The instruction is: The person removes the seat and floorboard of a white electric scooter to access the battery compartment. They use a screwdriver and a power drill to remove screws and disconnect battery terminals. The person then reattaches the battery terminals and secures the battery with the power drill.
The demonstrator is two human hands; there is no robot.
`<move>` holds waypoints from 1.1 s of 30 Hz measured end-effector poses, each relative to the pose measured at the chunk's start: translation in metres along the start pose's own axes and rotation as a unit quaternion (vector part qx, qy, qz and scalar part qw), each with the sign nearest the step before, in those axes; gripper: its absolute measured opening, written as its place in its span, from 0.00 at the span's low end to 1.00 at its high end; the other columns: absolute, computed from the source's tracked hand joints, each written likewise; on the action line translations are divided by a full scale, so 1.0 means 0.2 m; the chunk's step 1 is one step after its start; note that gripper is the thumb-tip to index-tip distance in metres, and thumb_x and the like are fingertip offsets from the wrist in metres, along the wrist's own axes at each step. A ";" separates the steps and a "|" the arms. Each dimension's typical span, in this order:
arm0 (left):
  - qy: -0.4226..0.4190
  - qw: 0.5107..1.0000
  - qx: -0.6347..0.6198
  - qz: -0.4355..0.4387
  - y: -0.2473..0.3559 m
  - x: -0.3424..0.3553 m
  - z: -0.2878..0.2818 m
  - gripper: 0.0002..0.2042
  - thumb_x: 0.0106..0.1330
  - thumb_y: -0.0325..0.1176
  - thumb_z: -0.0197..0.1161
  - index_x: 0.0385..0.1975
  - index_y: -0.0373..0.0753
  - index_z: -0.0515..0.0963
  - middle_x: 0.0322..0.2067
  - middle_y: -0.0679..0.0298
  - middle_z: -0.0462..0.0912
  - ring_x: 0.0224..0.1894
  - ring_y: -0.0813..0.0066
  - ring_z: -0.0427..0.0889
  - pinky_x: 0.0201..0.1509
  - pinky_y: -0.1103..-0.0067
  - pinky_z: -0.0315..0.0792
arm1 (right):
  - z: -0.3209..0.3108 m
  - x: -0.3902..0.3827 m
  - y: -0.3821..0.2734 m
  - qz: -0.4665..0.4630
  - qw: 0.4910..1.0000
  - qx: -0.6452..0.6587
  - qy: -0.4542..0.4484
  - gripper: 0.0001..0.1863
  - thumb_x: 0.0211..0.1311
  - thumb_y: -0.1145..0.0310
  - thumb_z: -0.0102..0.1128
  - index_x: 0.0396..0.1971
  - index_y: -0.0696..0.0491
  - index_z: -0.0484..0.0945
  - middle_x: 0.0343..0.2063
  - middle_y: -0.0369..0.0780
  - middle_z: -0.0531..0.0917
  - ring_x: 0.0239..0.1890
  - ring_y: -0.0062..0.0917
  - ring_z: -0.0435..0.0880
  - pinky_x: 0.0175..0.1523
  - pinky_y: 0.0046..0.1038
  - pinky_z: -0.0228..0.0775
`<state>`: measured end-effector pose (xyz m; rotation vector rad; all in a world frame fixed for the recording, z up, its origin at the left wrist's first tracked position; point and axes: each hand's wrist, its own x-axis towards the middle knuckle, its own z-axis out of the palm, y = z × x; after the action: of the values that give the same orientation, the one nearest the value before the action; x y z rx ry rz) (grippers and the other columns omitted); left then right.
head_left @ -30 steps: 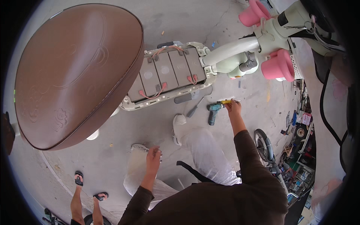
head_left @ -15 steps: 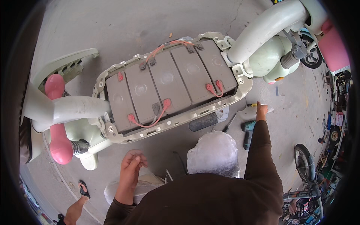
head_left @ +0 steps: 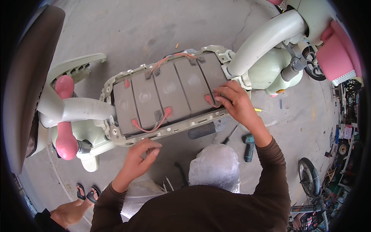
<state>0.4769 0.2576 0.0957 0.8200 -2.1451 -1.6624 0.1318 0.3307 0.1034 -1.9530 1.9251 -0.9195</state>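
Several grey batteries [head_left: 170,89] stand side by side in a pale green scooter frame [head_left: 170,133]. On the rightmost batteries, a short red jumper cable [head_left: 209,101] runs between red terminal caps. My right hand [head_left: 237,104] reaches over the frame's near edge, its thumb and forefinger pinching the cap at the cable's right end, which they partly cover. Just outside the near edge, my left hand [head_left: 140,159] hovers with thumb and fingers apart, holding nothing. A longer red cable [head_left: 152,128] joins terminals on the left batteries. An orange-red cable [head_left: 170,58] crosses the far side.
On the floor lie a yellow-handled screwdriver [head_left: 259,110], a dark-handled screwdriver [head_left: 231,134] and a teal power drill [head_left: 249,149]. A pale curved panel [head_left: 77,65] rests far left. Another person's sandalled feet [head_left: 87,193] are at lower left. Bikes and parts line the right.
My right hand has left the yellow-handled screwdriver on the floor and moved left to the cable's cap. My left hand has risen toward the frame, and its fingers have spread.
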 end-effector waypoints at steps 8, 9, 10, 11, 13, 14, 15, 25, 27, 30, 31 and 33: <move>0.002 0.998 -0.024 -0.060 -0.08 -0.17 -0.01 0.07 0.65 0.29 0.57 0.37 0.33 0.78 0.27 0.63 0.77 0.26 0.78 0.75 0.31 0.82 0.69 | 0.04 0.19 0.10 -0.069 0.978 0.021 -0.196 0.07 0.49 0.71 0.65 0.25 0.55 0.76 0.24 0.38 0.76 0.33 0.34 0.75 0.37 0.34 0.68; 0.015 0.997 -0.042 -0.070 -0.08 -0.18 -0.01 0.07 0.66 0.30 0.57 0.37 0.33 0.78 0.27 0.64 0.78 0.27 0.79 0.76 0.31 0.83 0.69 | 0.06 0.17 0.12 -0.098 0.978 0.002 -0.187 0.08 0.50 0.70 0.64 0.26 0.54 0.75 0.24 0.38 0.75 0.32 0.35 0.75 0.36 0.34 0.69; 0.023 0.994 -0.060 -0.083 -0.08 -0.20 -0.01 0.08 0.66 0.30 0.57 0.37 0.33 0.78 0.28 0.64 0.78 0.28 0.79 0.76 0.32 0.83 0.69 | 0.07 0.17 0.11 -0.115 0.978 -0.009 -0.173 0.07 0.51 0.71 0.64 0.27 0.55 0.74 0.24 0.39 0.75 0.32 0.35 0.75 0.35 0.34 0.69; 0.032 0.992 -0.078 -0.096 -0.08 -0.22 -0.01 0.08 0.67 0.30 0.56 0.37 0.32 0.78 0.28 0.64 0.78 0.28 0.79 0.77 0.32 0.83 0.70 | 0.08 0.16 0.09 -0.131 0.978 -0.019 -0.158 0.07 0.51 0.71 0.63 0.27 0.55 0.74 0.23 0.39 0.74 0.31 0.35 0.75 0.35 0.33 0.68; 0.045 0.989 -0.098 -0.102 -0.08 -0.24 -0.02 0.09 0.67 0.31 0.56 0.37 0.32 0.78 0.28 0.64 0.78 0.29 0.79 0.77 0.33 0.83 0.70 | 0.10 0.16 0.09 -0.156 0.977 -0.047 -0.136 0.07 0.55 0.72 0.61 0.28 0.56 0.72 0.23 0.40 0.73 0.29 0.36 0.75 0.33 0.33 0.68; 0.050 0.989 -0.097 -0.097 -0.08 -0.26 -0.02 0.09 0.67 0.31 0.56 0.37 0.32 0.78 0.28 0.64 0.78 0.29 0.79 0.77 0.33 0.83 0.71 | 0.12 0.17 0.09 -0.145 0.978 -0.070 -0.133 0.08 0.54 0.70 0.61 0.27 0.55 0.71 0.23 0.40 0.73 0.29 0.36 0.75 0.33 0.34 0.68; 0.054 0.989 -0.099 -0.094 -0.08 -0.27 -0.02 0.09 0.67 0.31 0.56 0.37 0.32 0.78 0.28 0.64 0.78 0.28 0.79 0.77 0.33 0.83 0.71 | 0.13 0.17 0.09 -0.132 0.978 -0.093 -0.130 0.09 0.54 0.69 0.62 0.26 0.55 0.70 0.23 0.40 0.73 0.28 0.36 0.76 0.32 0.34 0.69; 0.145 0.979 -0.095 -0.109 -0.07 -0.34 -0.07 0.08 0.67 0.31 0.56 0.35 0.32 0.78 0.26 0.65 0.78 0.28 0.81 0.77 0.33 0.83 0.71 | 0.06 0.36 0.05 0.113 0.900 0.178 -0.380 0.10 0.61 0.67 0.59 0.29 0.59 0.72 0.20 0.38 0.77 0.19 0.23 0.79 0.22 0.24 0.70; 0.148 0.977 -0.102 -0.114 -0.08 -0.34 -0.07 0.08 0.67 0.31 0.56 0.35 0.32 0.78 0.26 0.65 0.78 0.28 0.81 0.77 0.33 0.83 0.71 | 0.05 0.35 0.08 0.086 0.890 0.187 -0.406 0.12 0.60 0.67 0.60 0.26 0.61 0.72 0.19 0.38 0.77 0.18 0.21 0.78 0.22 0.22 0.70; 0.152 0.976 -0.095 -0.125 -0.07 -0.35 -0.07 0.08 0.68 0.30 0.55 0.34 0.32 0.77 0.25 0.66 0.77 0.28 0.82 0.75 0.33 0.83 0.70 | 0.09 0.38 0.09 0.096 0.915 0.132 -0.369 0.12 0.59 0.68 0.61 0.25 0.61 0.73 0.18 0.38 0.77 0.16 0.20 0.77 0.21 0.23 0.69; 0.151 0.976 -0.092 -0.125 -0.07 -0.35 -0.07 0.08 0.68 0.30 0.55 0.34 0.32 0.77 0.25 0.66 0.77 0.28 0.82 0.75 0.33 0.83 0.70 | 0.09 0.38 0.08 0.110 0.911 0.119 -0.380 0.12 0.58 0.68 0.63 0.27 0.61 0.73 0.25 0.35 0.74 0.22 0.20 0.75 0.25 0.23 0.69; 0.151 0.977 -0.085 -0.124 -0.07 -0.36 -0.08 0.08 0.68 0.30 0.55 0.34 0.31 0.77 0.25 0.66 0.77 0.28 0.82 0.75 0.33 0.83 0.70 | 0.09 0.35 0.10 0.000 0.968 0.014 -0.249 0.12 0.57 0.67 0.64 0.26 0.61 0.74 0.25 0.36 0.74 0.24 0.21 0.75 0.29 0.25 0.68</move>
<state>0.5453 0.2862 0.0932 1.2380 -1.7284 -1.6789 0.1207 0.2569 0.0963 -1.9310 1.6092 -0.3926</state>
